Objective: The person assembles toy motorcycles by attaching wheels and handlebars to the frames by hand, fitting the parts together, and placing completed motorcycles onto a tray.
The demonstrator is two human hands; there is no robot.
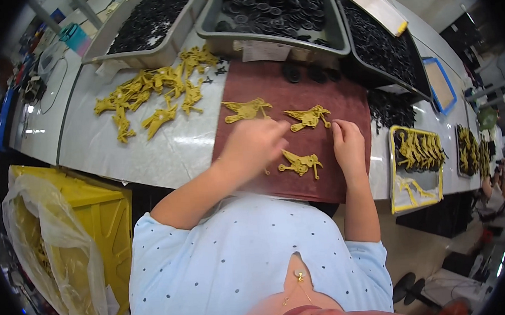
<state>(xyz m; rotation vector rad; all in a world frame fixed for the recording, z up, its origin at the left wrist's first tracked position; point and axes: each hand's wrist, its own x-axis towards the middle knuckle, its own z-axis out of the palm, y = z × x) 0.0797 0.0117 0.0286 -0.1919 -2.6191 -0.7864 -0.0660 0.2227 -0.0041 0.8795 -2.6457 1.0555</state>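
Note:
On the dark red mat lie several yellow plastic parts with a pointed end and a thin arm. My left hand is over the mat, smeared by motion, so its grip does not show. It covers part of a fourth piece, of which only a small end is seen. Above it lies one yellow part; another yellow part is to its lower right. A third yellow part lies between my hands. By this part's right end is my right hand, fingers curled together; whatever they pinch is hidden.
A pile of yellow parts lies on the left. Behind stand a grey bin of black discs and bins of small black pieces. A yellow-rimmed tray with yellow parts is at right; a yellow crate with plastic lining stands at lower left.

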